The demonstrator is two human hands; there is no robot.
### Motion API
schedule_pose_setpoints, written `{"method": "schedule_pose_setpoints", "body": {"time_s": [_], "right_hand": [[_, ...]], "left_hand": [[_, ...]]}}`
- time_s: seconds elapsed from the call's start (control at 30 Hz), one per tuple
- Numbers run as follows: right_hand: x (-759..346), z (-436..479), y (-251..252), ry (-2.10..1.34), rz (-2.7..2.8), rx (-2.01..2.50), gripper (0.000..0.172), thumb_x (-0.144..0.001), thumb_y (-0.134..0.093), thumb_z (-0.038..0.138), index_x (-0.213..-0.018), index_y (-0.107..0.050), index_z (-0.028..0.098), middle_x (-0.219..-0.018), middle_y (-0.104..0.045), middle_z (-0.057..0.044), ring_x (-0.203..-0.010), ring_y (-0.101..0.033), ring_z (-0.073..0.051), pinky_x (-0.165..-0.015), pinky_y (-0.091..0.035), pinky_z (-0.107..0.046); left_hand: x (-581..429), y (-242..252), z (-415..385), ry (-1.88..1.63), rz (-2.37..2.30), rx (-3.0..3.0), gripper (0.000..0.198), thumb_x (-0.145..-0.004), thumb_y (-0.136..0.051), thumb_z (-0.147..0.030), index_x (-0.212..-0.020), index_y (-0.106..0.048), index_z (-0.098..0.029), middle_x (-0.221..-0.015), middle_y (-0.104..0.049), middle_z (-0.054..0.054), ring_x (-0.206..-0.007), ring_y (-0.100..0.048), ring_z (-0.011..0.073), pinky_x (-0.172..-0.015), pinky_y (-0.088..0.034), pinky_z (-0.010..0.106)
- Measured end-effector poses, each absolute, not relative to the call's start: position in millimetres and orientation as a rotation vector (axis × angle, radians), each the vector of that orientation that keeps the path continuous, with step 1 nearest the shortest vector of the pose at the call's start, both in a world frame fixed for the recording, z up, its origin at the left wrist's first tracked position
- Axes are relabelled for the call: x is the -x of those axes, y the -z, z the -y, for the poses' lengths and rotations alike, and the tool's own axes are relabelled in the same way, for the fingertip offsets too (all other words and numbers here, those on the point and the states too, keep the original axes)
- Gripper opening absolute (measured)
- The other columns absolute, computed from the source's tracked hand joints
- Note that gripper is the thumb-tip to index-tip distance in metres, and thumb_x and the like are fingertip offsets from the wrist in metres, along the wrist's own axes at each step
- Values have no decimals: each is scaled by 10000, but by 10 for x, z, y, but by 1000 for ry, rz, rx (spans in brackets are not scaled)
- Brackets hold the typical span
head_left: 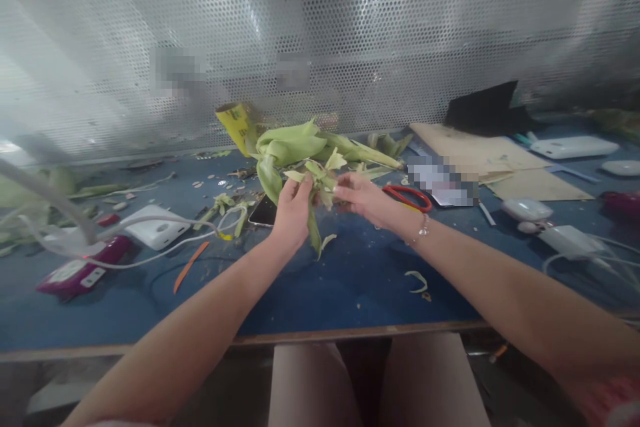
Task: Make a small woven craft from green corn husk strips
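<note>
My left hand (294, 208) is closed on a bunch of pale green leaf strips (320, 177) that look like corn husk. From the other side my right hand (361, 197) pinches the same bunch, wearing a bracelet at the wrist. A long strip hangs down below the fingers. Just behind lies a larger bundle of green husk leaves (293, 143), its stalk pointing right. Under the left hand, a dark phone (263, 212) is partly hidden. Red-handled scissors (407, 197) rest beside my right wrist; their blades are hidden.
A perforated metal panel (320, 27) closes off the back of the blue table (300, 293). White power banks (157, 227), cables and a purple power strip (85, 270) lie left. Brown cardboard (480, 153), a charger (570, 240) and an earbud case (527, 209) are right. A yellow roll (235, 127) stands behind.
</note>
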State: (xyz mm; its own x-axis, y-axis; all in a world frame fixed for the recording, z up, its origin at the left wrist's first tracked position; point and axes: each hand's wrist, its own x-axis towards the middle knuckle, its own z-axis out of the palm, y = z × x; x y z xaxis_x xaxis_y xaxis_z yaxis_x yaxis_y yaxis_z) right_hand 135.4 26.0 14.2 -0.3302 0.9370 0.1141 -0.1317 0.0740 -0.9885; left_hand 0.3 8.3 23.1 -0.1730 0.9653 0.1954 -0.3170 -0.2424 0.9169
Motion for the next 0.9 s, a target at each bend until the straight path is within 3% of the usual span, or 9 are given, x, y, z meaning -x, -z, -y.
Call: {"method": "schedule_pose_setpoints", "body": {"time_s": [0.1,0.23,0.6,0.9], "right_hand": [[-1301,-174,-131,-1398,1704,949,248,-715,-699,358,-796,-528,197,-726,-569,-4,-631,-556,-128,-569,-495,-269],[-1281,-139,-145,-1083,1767,1029,109,-846,-528,279,-781,-499,198,-593,-533,32,-512,-525,-109,-520,-459,-242],[-1360,-208,-183,-1045,1838,1016,168,-810,-543,274,-678,-476,197,-551,-511,47,-459,-481,-91,-466,-405,-212],[-1405,-182,-275,-1034,1900,1046,225,-790,-551,272,-608,-448,190,-504,-511,48,-418,-462,-72,-430,-353,-191]], "left_hand": [[-7,-199,-83,-1611,-910,-977,189,-722,-676,-297,-702,-530,-179,-591,-528,-56,-500,-462,61,-502,-388,195],[14,-164,-79,-1544,-929,-954,197,-681,-700,-304,-691,-559,-167,-594,-556,-39,-523,-499,82,-523,-401,213],[120,-122,-207,-1650,-971,-1178,149,-694,-677,-284,-703,-623,-146,-645,-581,-12,-605,-514,94,-628,-427,233],[134,-209,-181,-1679,-937,-1151,125,-681,-683,-259,-678,-619,-152,-600,-571,-19,-550,-493,82,-568,-417,218]]}}
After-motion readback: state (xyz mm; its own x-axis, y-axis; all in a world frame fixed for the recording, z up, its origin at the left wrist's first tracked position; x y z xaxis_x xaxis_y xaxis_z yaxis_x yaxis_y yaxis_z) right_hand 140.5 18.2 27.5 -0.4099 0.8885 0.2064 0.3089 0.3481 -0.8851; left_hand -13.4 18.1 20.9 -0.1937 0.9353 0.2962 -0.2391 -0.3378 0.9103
